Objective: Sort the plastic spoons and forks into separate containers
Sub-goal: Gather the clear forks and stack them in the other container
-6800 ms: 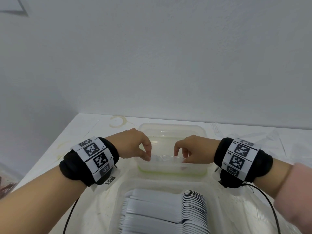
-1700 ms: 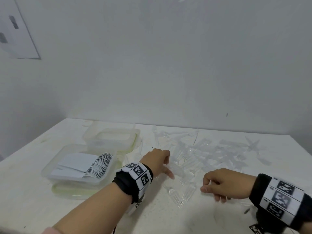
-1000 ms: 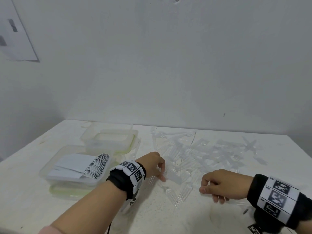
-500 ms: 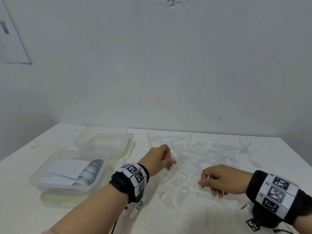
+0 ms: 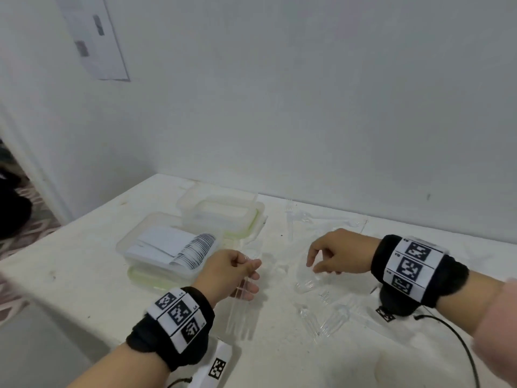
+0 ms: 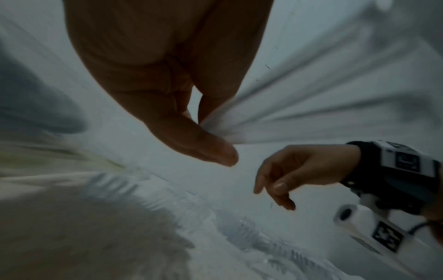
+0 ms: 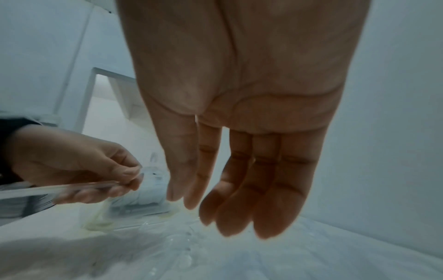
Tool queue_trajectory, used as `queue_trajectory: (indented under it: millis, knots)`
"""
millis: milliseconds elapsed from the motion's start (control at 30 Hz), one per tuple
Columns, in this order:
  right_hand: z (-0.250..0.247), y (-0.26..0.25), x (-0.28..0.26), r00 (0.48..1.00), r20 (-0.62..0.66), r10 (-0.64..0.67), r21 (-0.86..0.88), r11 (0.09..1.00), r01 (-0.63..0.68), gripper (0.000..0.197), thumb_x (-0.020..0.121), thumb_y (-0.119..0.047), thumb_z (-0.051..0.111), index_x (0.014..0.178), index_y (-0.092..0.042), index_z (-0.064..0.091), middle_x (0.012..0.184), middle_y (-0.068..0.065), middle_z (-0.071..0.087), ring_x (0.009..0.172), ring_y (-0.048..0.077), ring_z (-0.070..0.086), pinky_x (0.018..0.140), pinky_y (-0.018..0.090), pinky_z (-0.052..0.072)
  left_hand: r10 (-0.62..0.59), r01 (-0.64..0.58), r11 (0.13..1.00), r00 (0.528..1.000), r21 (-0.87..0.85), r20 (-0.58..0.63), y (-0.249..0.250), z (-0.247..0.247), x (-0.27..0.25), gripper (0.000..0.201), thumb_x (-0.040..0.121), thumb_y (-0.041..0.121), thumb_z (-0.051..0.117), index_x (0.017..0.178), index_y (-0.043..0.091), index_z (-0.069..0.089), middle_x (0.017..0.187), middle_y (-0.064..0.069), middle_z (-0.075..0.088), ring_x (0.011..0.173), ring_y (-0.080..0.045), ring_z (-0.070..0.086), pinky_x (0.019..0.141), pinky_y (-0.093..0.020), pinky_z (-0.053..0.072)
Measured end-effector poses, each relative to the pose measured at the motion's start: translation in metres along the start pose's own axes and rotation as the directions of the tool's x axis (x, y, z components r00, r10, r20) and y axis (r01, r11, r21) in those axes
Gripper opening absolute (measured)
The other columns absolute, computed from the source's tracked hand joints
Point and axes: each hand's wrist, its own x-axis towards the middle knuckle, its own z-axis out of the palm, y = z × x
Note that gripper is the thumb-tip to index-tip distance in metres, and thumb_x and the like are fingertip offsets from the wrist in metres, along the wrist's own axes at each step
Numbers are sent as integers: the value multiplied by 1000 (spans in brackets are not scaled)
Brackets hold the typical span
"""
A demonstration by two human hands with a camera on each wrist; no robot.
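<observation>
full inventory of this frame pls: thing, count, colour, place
near container: one, translucent, table left, holds a row of white spoons
far container: one, translucent, behind the near one, contents unclear
loose clear cutlery: many, count unclear, transparent, scattered on table centre and right; some are forks
held clear cutlery: count unclear, transparent, in the left hand
table: one, white
paper: one, white, wall upper left
cable: one, black, table right
wristbands: two, black with tags
left hand: pinches the held cutlery
right hand: relaxed, above the loose cutlery

Right hand [image 7: 239, 117] fingers relaxed above table [image 7: 311, 261], left hand [image 7: 72, 163] pinching clear utensil [image 7: 59, 187] — type unclear
</observation>
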Motion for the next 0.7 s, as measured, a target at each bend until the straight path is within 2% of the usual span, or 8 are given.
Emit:
queue_trajectory:
  millis: [100, 167, 300, 367, 467, 567, 700]
  knots:
    - [-3, -31, 36, 993, 13, -114, -119, 986, 115, 20, 91, -29, 64, 111, -28, 68, 78, -10, 56, 77, 10, 54, 68, 18, 41, -32, 31, 999, 995, -16, -93, -9, -20, -15, 19, 88, 13, 70, 92, -2, 59, 70, -12, 69, 50, -20, 65, 45, -27, 53]
    - [-2, -49, 58, 985, 37, -170, -183, 968, 173, 24, 91, -26, 63, 115, -27, 68, 89, -6, 55, 83, 10, 50, 74, 19, 37, -48, 45, 999, 990, -22, -133, -12, -29, -21, 18, 88, 13, 70, 90, 1, 57, 69, -12, 69, 50, -21, 65, 45, -28, 53]
    - [1, -75, 98, 966, 104, -236, -276, 926, 256, 29, 91, -23, 64, 119, -28, 67, 93, -4, 54, 86, 10, 49, 74, 18, 36, -77, 69, 996, 982, -54, -171, -14, -42, -30, 19, 89, 10, 68, 88, 5, 50, 65, -10, 66, 47, -21, 62, 43, -27, 52]
    - [5, -82, 114, 958, 132, -253, -290, 915, 282, 31, 89, -21, 67, 119, -28, 67, 84, -7, 55, 84, 10, 51, 70, 18, 39, -87, 79, 995, 982, -54, -169, -16, -48, -33, 18, 90, 11, 68, 86, 5, 51, 64, -10, 66, 48, -21, 62, 43, -26, 51]
    - [12, -89, 132, 941, 185, -283, -289, 900, 327, 35, 87, -19, 70, 119, -31, 67, 76, -9, 55, 82, 11, 54, 77, 20, 41, -95, 90, 995, 984, -37, -154, -20, -53, -35, 17, 90, 13, 68, 89, 6, 53, 67, -10, 66, 49, -21, 63, 45, -27, 52]
    - [20, -95, 143, 925, 216, -311, -326, 870, 369, 36, 86, -17, 70, 119, -32, 67, 89, -3, 59, 82, 12, 53, 76, 20, 40, -103, 98, 994, 985, -42, -136, -20, -55, -33, 19, 90, 14, 69, 90, 7, 51, 68, -10, 67, 49, -21, 64, 46, -27, 53]
    - [25, -98, 154, 913, 212, -348, -382, 831, 405, 33, 83, -18, 73, 115, -24, 67, 100, -1, 47, 90, 16, 49, 79, 25, 41, -103, 99, 994, 988, -42, -118, -19, -54, -27, 20, 90, 15, 68, 93, 7, 51, 69, -9, 67, 48, -19, 63, 44, -26, 52]
